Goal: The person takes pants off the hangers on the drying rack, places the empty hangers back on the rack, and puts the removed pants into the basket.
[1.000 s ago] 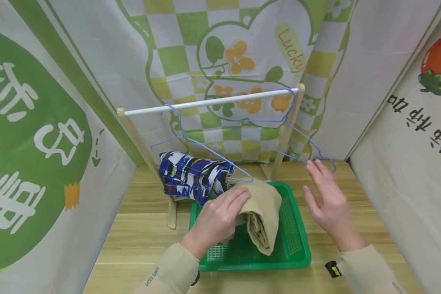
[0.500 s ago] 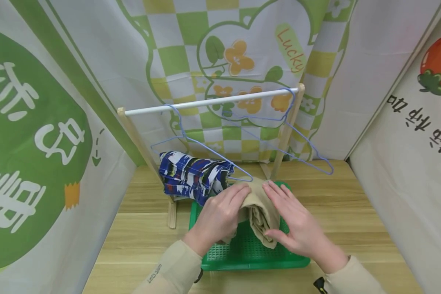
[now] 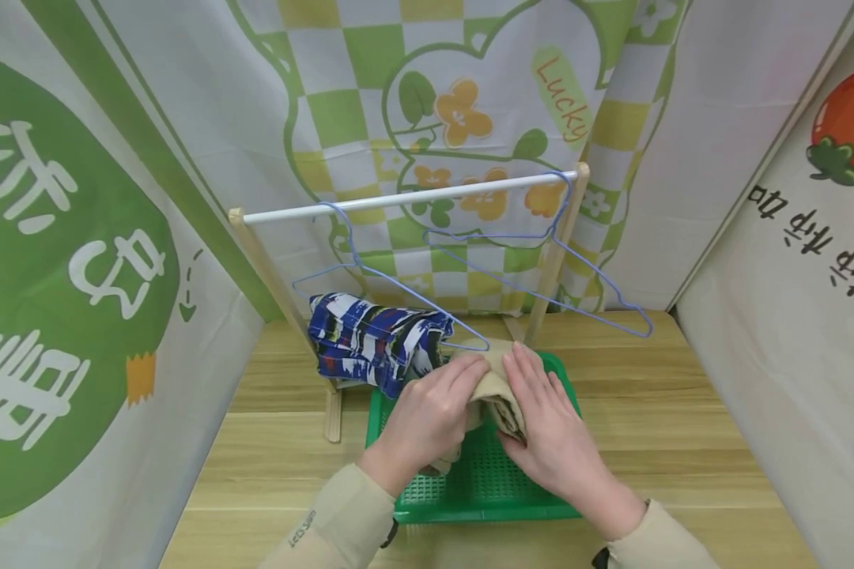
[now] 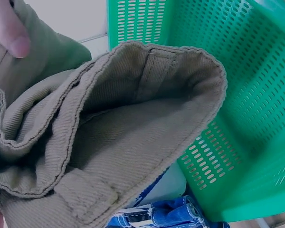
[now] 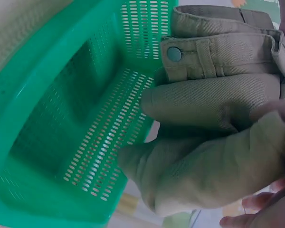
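Khaki pants [image 3: 496, 386], folded into a bundle, are held between both hands above the green basket [image 3: 491, 511]. My left hand [image 3: 421, 423] grips their left side with curled fingers. On the other side my right hand [image 3: 558, 442] holds the fold, fingers along the outside and thumb tucked under. The left wrist view shows the gaping waistband of the pants [image 4: 147, 118]; a metal button [image 5: 174, 54] shows in the right wrist view. Just behind the pants is the lower right corner of a blue hanger [image 3: 413, 296]; whether they touch, I cannot tell.
A rack with a white rail [image 3: 413, 197] stands on the wooden table [image 3: 270, 490]. A blue patterned garment [image 3: 377, 336] hangs folded at the left hanger. Another blue hanger [image 3: 598, 273] hangs bare at the rail's right end. Printed curtains [image 3: 370, 118] enclose the table.
My right hand has come left from beside the right hanger onto the khaki pants and taken hold of the fold. The pants bundle is pressed narrower; my left hand has barely moved.
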`<action>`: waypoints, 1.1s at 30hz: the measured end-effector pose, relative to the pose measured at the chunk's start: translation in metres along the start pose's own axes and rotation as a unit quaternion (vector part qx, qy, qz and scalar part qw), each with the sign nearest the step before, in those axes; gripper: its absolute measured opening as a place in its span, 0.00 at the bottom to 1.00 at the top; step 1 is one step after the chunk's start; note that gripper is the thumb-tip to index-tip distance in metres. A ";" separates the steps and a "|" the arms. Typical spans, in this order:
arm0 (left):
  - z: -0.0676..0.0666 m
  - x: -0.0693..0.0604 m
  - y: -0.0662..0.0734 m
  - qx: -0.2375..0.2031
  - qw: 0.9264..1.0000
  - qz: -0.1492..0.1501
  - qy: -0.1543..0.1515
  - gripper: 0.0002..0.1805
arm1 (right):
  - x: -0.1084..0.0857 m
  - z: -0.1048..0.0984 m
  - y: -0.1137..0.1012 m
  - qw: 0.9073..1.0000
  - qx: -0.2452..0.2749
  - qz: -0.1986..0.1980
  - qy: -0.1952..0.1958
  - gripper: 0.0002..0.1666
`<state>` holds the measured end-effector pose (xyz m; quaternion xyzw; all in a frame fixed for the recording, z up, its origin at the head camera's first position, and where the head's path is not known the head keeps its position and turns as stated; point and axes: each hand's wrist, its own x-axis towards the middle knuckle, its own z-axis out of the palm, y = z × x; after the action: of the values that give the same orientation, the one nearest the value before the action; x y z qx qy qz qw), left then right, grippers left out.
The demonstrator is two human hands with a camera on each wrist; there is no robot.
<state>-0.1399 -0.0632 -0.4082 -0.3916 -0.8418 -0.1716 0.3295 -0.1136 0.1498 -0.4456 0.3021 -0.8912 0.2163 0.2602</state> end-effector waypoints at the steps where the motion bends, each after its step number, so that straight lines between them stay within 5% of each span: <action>1: 0.000 0.000 0.000 -0.001 1.000 0.001 -0.003 0.26 | 0.000 0.001 0.001 1.000 -0.005 0.005 0.006 0.67; 6: -0.003 -0.001 -0.001 -0.007 1.000 0.011 -0.020 0.27 | 0.002 0.002 0.004 1.000 -0.015 0.010 0.025 0.61; 15: -0.005 -0.007 -0.003 0.018 0.998 0.053 -0.041 0.28 | 0.010 -0.005 0.014 0.993 0.016 -0.042 0.107 0.32; 20: -0.002 -0.015 -0.009 0.049 0.996 0.074 -0.018 0.32 | 0.014 -0.009 0.018 0.993 0.018 -0.057 0.100 0.21; 33: -0.002 -0.034 -0.031 0.047 0.998 -0.043 -0.010 0.31 | 0.018 -0.008 0.017 0.988 0.009 -0.103 0.110 0.20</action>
<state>-0.1462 -0.1029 -0.4311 -0.3405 -0.8684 -0.1419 0.3314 -0.1346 0.1588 -0.4326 0.3688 -0.8192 0.2282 0.3753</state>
